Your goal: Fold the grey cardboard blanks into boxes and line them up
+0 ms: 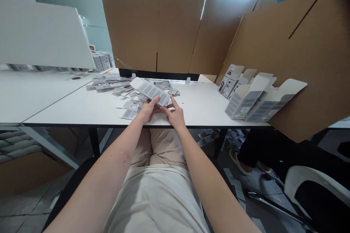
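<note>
A seated person works at the near edge of a white worktop (207,109), both bare forearms reaching forward over the lap to one flat, unfolded carton blank (151,91) printed in grey and white. The left hand (147,109) closes on the blank from below and the near side, fingers curled up against its lower long edge, while the right hand (175,114) rests just beside it with fingers spread loosely, the index and thumb touching the blank's near right end; whether that hand truly pinches the card or only steadies it cannot be told. The blank lies directly ahead of both hands, tilted up off the surface, its long axis running from the far left down toward the near right, so that its lower end sits between the two hands and its upper end points away over a loose heap of like blanks (115,84). That heap spreads toward the worktop's far left corner, touching the held piece underneath. The left hand is the nearer to the blank's middle; the right hand is nearer its end. Well apart, at the far right edge, several folded-up cartons (253,100) with open flaps lean against a brown cardboard screen (295,62) that stands along the back and right side. Under the table, scattered blanks lie on the floor (246,185) near another person's shoe (240,162).
</note>
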Motion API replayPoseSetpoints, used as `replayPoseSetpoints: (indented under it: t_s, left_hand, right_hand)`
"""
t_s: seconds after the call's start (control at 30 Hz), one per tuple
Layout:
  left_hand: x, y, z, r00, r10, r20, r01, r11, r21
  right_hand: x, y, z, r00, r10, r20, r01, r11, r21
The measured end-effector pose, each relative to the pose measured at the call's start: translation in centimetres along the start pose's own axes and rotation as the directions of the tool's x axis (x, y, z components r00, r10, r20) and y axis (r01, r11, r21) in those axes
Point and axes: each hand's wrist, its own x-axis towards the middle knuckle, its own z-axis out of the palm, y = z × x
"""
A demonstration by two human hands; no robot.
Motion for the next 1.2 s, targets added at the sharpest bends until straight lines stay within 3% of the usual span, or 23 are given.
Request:
replayPoseSetpoints:
  t_s: [0.73,0.93,1.2]
  left_hand:
    - [-0.01,0.05,-0.37,1.0,0.0,0.007,0.0,1.0,-0.021]
    - [0.09,0.02,-0.28,1.0,-0.011,0.025,0.012,1.0,-0.004]
    - [-0.14,0.05,-0.18,0.996,-0.051,0.071,0.049,0.998,0.036]
  right_hand:
    - [-0.06,-0.17,0.01,0.999,-0.01,0.045,0.007,0.998,0.064]
    - [0.19,-0.08,0.18,0.998,0.005,-0.07,0.008,0.983,0.184]
    - [0.84,0.04,0.07,0.991,0.039,-0.131,-0.008,0.973,0.232]
